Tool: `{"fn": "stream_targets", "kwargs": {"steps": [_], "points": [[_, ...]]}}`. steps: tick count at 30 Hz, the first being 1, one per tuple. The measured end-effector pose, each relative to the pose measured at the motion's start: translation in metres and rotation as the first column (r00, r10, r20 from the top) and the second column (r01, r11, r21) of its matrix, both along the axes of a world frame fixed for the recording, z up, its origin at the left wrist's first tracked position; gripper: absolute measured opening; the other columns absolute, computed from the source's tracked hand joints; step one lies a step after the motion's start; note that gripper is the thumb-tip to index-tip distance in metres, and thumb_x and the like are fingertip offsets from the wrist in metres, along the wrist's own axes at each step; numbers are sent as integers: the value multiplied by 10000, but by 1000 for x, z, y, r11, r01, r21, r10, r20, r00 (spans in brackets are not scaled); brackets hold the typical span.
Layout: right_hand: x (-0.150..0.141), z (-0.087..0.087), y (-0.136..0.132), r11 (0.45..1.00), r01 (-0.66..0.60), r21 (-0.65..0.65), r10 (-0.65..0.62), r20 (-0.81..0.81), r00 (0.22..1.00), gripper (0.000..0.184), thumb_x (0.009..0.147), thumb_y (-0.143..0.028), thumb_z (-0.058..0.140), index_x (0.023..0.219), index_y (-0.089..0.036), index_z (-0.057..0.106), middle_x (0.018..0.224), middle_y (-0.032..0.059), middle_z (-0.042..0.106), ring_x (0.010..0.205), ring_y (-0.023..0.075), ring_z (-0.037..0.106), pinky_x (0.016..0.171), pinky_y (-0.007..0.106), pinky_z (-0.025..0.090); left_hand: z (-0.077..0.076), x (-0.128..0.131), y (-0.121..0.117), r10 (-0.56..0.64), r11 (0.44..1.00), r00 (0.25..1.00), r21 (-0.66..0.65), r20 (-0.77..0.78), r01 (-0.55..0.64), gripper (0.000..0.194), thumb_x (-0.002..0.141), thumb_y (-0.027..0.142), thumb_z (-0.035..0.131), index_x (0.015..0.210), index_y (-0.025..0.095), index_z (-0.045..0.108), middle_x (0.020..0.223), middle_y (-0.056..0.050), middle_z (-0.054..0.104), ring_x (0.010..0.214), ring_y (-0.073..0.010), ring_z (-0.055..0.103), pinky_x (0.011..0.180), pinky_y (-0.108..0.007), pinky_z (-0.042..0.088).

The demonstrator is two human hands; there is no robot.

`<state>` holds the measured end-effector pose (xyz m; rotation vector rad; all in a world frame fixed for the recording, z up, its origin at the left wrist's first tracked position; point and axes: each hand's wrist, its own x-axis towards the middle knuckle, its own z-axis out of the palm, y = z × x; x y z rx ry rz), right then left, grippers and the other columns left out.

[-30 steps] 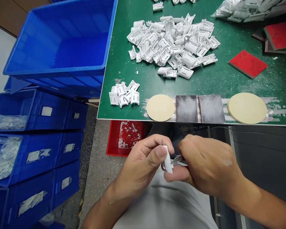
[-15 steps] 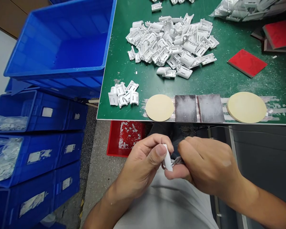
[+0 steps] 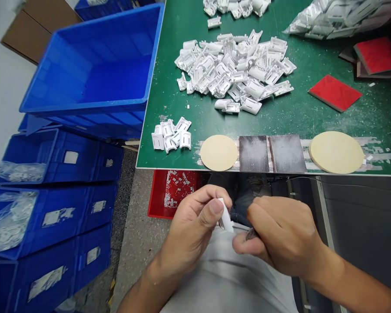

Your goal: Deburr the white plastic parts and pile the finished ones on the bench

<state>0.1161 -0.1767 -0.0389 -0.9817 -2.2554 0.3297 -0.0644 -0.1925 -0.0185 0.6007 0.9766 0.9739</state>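
My left hand (image 3: pixel 190 230) pinches a white moulded plastic part (image 3: pixel 226 216) between thumb and fingers, above my lap. My right hand (image 3: pixel 280 237) grips a small metal cutting tool (image 3: pixel 250 234), mostly hidden by the fingers, so its exact kind is unclear. The tool's tip sits a little to the right of the white part, not touching it. Beyond the table edge lie a large heap of similar white parts (image 3: pixel 231 71) and a small group of them (image 3: pixel 171 135) on the green workbench (image 3: pixel 296 119).
Along the bench's near edge lie cream discs (image 3: pixel 219 152) and dark pads (image 3: pixel 254 154). Red pads (image 3: pixel 335 93) and a bag of white parts (image 3: pixel 335 17) lie farther right. Blue crates (image 3: pixel 91 65) stand left; a red bin (image 3: pixel 172 193) sits below the bench.
My right hand has moved down and right, drawing the metal tool away from the white part. The view has tilted slightly, shifting the bench lower in the picture.
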Motion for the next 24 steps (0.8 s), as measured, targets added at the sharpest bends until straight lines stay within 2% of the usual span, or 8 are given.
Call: {"fn": "stream_targets", "kwargs": {"steps": [2,5,7,9,16,19,21,24], "points": [[3,-4,-4,995,-1,-97,-8,-93,996,506,1031,-529,297,648,-216,399,547,-43,350,505,118,299,527,325,206,1,-7,7,125,971,925,236,-358,-40,124,929,357,633,906,241,668,811,13,570,730,-119,527,691,-247,425],[5,-7,-9,905,-53,-422,-52,-234,971,466,1017,-571,332,730,-212,410,599,-65,364,505,87,330,511,268,241,4,-18,31,476,800,455,585,-753,132,42,903,270,668,912,250,703,996,-27,638,998,-192,581,925,-340,435],[4,-5,-11,729,-138,-670,-93,-297,950,403,1003,-559,401,794,-216,438,622,-74,360,518,84,329,500,249,240,4,-24,54,589,730,170,611,-790,306,56,890,278,675,897,242,718,1173,-61,632,1203,-254,522,1049,-420,377],[4,-1,-12,519,-231,-823,-125,-341,932,356,988,-548,439,847,-222,465,653,-68,372,567,96,339,519,247,242,1,-30,77,587,733,13,539,-809,416,82,888,298,669,909,240,723,1339,-73,588,1358,-297,417,1111,-473,319],[23,9,-16,140,-536,-833,-185,-553,812,441,837,-618,647,1002,-216,571,826,-21,449,737,115,367,656,242,303,-16,-43,121,507,750,-86,391,-857,534,246,964,277,547,1163,267,690,1313,-50,657,1298,-261,512,1123,-477,311],[29,-11,-10,14,-740,-672,-275,-714,643,600,661,-640,806,980,-163,630,665,-46,452,586,72,350,538,218,262,-16,-47,121,517,740,-82,397,-852,543,235,963,282,547,1140,260,700,1295,-59,661,1263,-258,530,1079,-457,350],[28,-30,-3,22,-827,-561,-390,-767,510,662,623,-746,754,896,-157,621,552,-73,402,463,52,295,446,212,217,-13,-48,120,516,739,-79,397,-853,544,220,957,278,561,1129,264,698,1280,-61,667,1249,-261,540,1074,-469,340],[24,-51,5,120,-784,-609,-521,-711,472,472,813,-642,643,994,-213,561,600,-96,318,475,52,167,427,187,156,-7,-45,124,532,728,-75,411,-843,549,209,960,282,564,1129,265,686,1279,-62,666,1250,-274,538,1100,-512,283]]}}
